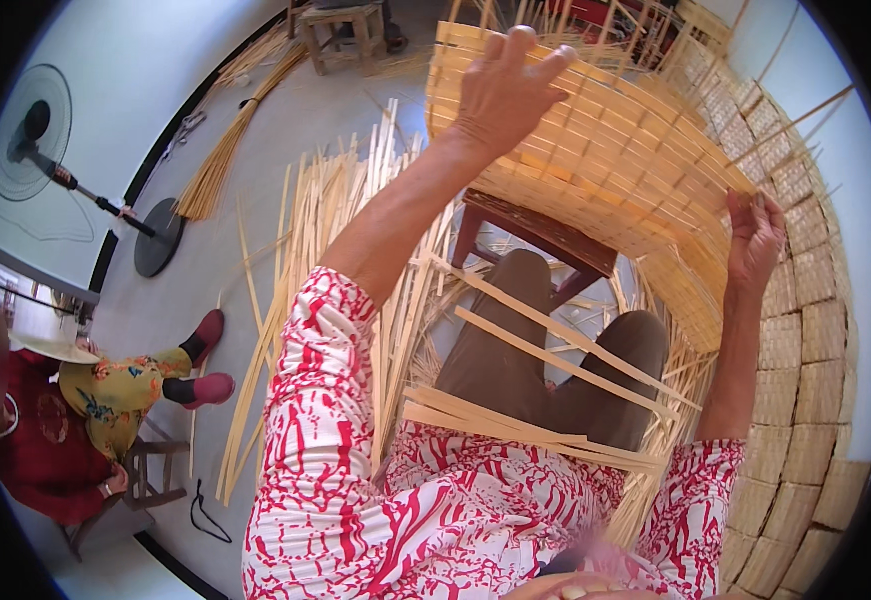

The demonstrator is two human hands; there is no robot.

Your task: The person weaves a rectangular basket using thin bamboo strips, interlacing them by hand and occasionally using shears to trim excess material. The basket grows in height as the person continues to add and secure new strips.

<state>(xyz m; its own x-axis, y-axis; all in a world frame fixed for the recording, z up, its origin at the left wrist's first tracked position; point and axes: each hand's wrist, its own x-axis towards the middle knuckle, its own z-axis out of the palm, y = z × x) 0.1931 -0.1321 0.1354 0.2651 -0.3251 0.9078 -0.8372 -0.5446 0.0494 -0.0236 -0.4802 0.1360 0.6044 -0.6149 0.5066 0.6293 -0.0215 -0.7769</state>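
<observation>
The weave (pixel 595 140), a broad, curving sheet of flat golden strands crossed in a tight grid, is standing tilted beyond the knees (pixel 520 280), at the brown wooden stool (pixel 540 238); whether it is touching the seat, I cannot tell. The hands are working well apart: the left hand (pixel 510 88) is splaying its fingers over the upper left of the sheet, while the right hand (pixel 754 228) is pinching its right edge. Smooth, narrow slats (pixel 530 437) are lying across the lap, and long, straight, pale strips (pixel 323 235) are fanning over the grey floor (pixel 345 105). Ribbed, squarish woven panels (pixel 780 400) are lining the right side
</observation>
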